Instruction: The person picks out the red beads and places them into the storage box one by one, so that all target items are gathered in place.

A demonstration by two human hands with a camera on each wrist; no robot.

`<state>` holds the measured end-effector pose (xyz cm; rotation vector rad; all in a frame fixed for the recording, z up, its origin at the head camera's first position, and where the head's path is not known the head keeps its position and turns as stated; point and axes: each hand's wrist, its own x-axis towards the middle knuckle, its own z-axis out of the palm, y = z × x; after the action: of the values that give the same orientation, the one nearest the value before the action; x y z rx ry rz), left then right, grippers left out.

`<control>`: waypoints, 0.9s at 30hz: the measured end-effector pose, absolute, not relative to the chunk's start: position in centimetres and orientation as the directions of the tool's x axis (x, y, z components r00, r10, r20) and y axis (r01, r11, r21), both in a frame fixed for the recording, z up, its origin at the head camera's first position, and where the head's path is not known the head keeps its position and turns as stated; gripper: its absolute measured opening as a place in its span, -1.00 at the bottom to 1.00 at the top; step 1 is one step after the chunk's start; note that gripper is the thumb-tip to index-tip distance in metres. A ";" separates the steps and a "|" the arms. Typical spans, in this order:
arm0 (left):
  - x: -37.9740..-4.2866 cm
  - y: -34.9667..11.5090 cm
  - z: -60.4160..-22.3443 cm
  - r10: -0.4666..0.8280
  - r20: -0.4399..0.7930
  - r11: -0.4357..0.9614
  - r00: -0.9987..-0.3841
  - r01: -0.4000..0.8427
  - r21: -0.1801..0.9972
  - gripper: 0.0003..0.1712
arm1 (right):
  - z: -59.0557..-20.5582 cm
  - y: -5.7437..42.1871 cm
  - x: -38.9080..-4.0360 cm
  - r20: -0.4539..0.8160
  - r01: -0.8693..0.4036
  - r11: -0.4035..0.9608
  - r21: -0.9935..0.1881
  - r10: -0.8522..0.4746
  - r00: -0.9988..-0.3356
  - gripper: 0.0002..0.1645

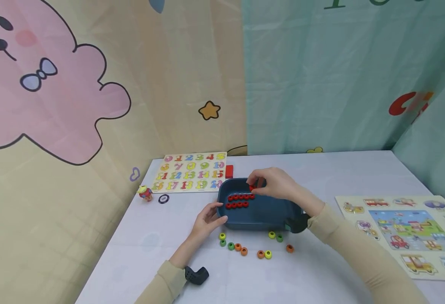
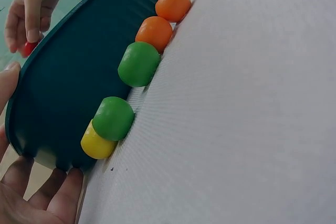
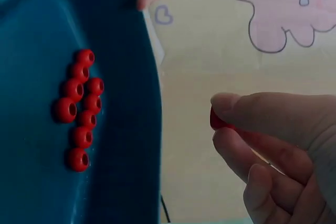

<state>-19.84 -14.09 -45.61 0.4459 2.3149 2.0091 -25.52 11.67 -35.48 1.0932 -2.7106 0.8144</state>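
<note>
A dark blue tray [image 1: 275, 213] holds two rows of red beads [image 1: 241, 197] near its left end. My left hand [image 1: 205, 221] grips that end, thumb near the front corner and fingers along the side; the left wrist view has its fingers [image 2: 68, 192] against the outer wall. Above the tray's far side, my right hand [image 1: 273, 183] pinches one red bead [image 3: 216, 120] between thumb and fingertips. In the right wrist view the beads' holes show, and the pinched bead is partly hidden by the thumb.
Loose green [image 1: 231, 245], orange [image 1: 244, 251] and yellow beads [image 1: 268, 254] lie before the tray. Behind are a number board [image 1: 192, 174] and red block [image 1: 229, 171]; a small figurine [image 1: 145, 193] and round disc [image 1: 163, 199] stand left. A picture puzzle [image 1: 412, 230] lies right.
</note>
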 end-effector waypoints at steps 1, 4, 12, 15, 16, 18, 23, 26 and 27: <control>-19.9 -14.1 -45.7 0.244 0.152 0.118 -0.958 0.185 0.976 -0.40 | -35.6 11.7 -26.5 0.266 -0.661 0.587 -0.468 -0.619 -0.739 -0.73; -19.8 -14.2 -45.7 0.244 0.150 0.117 -0.958 0.182 0.976 -0.40 | -36.6 11.5 -28.8 0.221 -0.623 0.531 -0.574 -0.632 -0.743 -0.73; -19.7 -14.0 -45.4 0.245 0.159 0.129 -0.956 0.195 0.972 -0.39 | -41.3 11.2 -31.7 0.052 -0.541 0.483 -0.689 -0.712 -0.701 -0.70; -19.8 -13.8 -45.3 0.245 0.159 0.141 -0.956 0.197 0.970 -0.39 | -42.0 11.3 -31.7 0.012 -0.530 0.500 -0.684 -0.719 -0.695 -0.72; -19.8 -13.8 -45.3 0.244 0.156 0.144 -0.957 0.195 0.970 -0.39 | -42.1 11.2 -31.7 0.002 -0.529 0.506 -0.681 -0.721 -0.693 -0.73; -19.8 -13.8 -45.3 0.244 0.150 0.146 -0.958 0.189 0.971 -0.38 | -42.2 11.2 -31.7 -0.021 -0.524 0.516 -0.678 -0.726 -0.688 -0.74; -19.9 -14.0 -45.4 0.245 0.143 0.139 -0.959 0.181 0.974 -0.37 | -42.4 10.9 -31.8 -0.089 -0.506 0.549 -0.665 -0.731 -0.677 -0.72; -19.9 -14.0 -45.4 0.246 0.148 0.135 -0.958 0.186 0.973 -0.36 | -42.7 10.8 -31.9 -0.116 -0.500 0.566 -0.655 -0.730 -0.673 -0.70; -19.9 -14.0 -45.4 0.246 0.149 0.136 -0.958 0.186 0.973 -0.36 | -42.8 10.8 -32.0 -0.120 -0.500 0.568 -0.654 -0.730 -0.673 -0.70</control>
<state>-19.91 -13.98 -45.44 0.4444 2.3318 1.9855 -31.99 10.83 -42.82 1.2794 -3.1082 1.0754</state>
